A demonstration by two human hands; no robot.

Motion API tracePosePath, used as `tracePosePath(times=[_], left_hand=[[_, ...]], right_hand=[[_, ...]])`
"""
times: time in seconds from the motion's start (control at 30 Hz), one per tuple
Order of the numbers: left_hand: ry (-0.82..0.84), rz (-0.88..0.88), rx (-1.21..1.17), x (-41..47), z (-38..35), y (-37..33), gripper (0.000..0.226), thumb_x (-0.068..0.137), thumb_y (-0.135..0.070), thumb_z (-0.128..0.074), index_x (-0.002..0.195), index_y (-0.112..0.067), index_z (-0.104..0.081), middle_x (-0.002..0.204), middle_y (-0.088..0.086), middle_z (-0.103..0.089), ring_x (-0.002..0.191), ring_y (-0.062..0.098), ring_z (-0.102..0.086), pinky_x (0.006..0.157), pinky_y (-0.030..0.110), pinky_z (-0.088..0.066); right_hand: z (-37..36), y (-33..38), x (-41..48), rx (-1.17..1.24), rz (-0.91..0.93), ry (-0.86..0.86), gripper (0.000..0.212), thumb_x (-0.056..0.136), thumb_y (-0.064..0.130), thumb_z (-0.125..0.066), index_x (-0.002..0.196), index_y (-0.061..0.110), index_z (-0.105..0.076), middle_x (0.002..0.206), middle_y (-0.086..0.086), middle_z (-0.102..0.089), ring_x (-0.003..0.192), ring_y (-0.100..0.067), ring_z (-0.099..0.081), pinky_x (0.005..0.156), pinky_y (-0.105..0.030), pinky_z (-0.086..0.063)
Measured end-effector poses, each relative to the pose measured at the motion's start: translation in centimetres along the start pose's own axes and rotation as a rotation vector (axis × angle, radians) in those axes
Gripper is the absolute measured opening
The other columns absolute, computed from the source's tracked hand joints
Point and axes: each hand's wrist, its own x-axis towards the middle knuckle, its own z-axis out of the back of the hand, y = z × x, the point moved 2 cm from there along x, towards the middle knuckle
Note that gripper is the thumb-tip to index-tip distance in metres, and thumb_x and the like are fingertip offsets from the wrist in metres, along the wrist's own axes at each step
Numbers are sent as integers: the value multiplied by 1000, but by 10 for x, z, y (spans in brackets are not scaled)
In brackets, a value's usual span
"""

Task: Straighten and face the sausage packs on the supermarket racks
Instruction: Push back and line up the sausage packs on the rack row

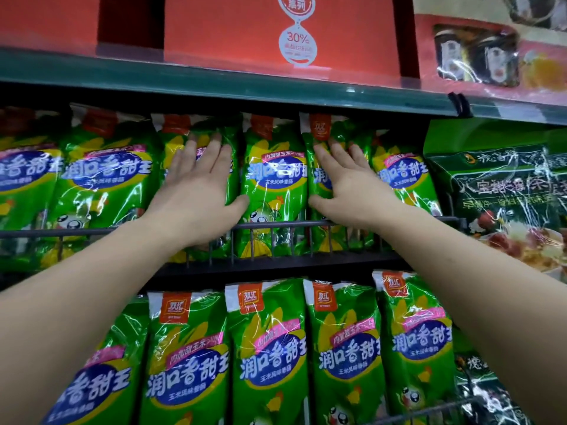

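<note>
- Sausage packs (104, 179), green with blue labels, stand in two tiers on the racks: an upper row behind a wire rail (276, 224) and a lower row (267, 348) beneath it.
- Left hand (196, 194) lies flat on the third visible pack of the upper row. Its fingers (214, 150) are straight and spread, pressing the wrapper and grasping nothing.
- Right hand (346, 191) lies likewise on the fifth pack, with its fingers (325, 157) extended and released. This pack appears turned partly sideways, its label cut off at the edge.
- Middle pack (273, 179), between the two thumbs, stands upright with its label fully to the front.
- Progress, by judgement: the upper row is largely faced, and the flat hands suggest that its packs are being squared into line. The pack under the right hand wants turning to the front.
- The lower row leans, its labels slanting, and it reads as not yet straightened. On this showing the task is perhaps half done.
- Dark green bags (506, 191) at the right and red cartons (276, 32) on the shelf above are other goods.
</note>
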Motion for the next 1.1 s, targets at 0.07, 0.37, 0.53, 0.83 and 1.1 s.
tracePosePath(times=[0.07, 0.37, 0.53, 0.83, 1.1], left_hand=[[-6, -1, 6, 0, 0, 0, 82, 96, -55, -37, 157, -18, 4, 164, 4, 12, 149, 29, 15, 121, 41, 8], [-22, -13, 12, 0, -1, 1, 82, 96, -56, -36, 157, -18, 4, 164, 2, 13, 149, 29, 15, 120, 41, 8], [-24, -20, 14, -2, -1, 1, 81, 97, -56, -35, 156, -19, 5, 164, 2, 15, 149, 29, 16, 120, 41, 8], [-14, -20, 13, -3, -2, 0, 81, 97, -57, -33, 156, -19, 7, 163, 1, 18, 149, 27, 19, 120, 40, 10], [44, 15, 61, 0, -6, 3, 92, 89, -73, -29, 154, -26, 16, 160, -3, 28, 145, 33, 28, 120, 46, 13]], right_hand=[[0, 2, 1, -20, -5, -16, 89, 90, 51, -56, 157, 34, 0, 166, 6, 5, 152, -23, 10, 116, -63, -21], [4, 18, 8, -16, -69, -116, 89, 82, 45, -66, 156, 27, -20, 165, 0, -14, 151, -20, -6, 108, -71, -23], [17, 20, 13, 10, -108, -107, 82, 81, 49, -66, 152, 27, -31, 157, 2, -34, 148, -23, -21, 107, -64, -31], [16, 12, 4, -60, -53, -62, 84, 84, 59, -54, 156, 33, -18, 163, 4, -21, 150, -19, -14, 109, -64, -29], [-14, -1, -2, -87, 34, -12, 85, 92, 60, -32, 151, 37, 24, 163, 1, 23, 149, -21, 23, 116, -63, 10]])
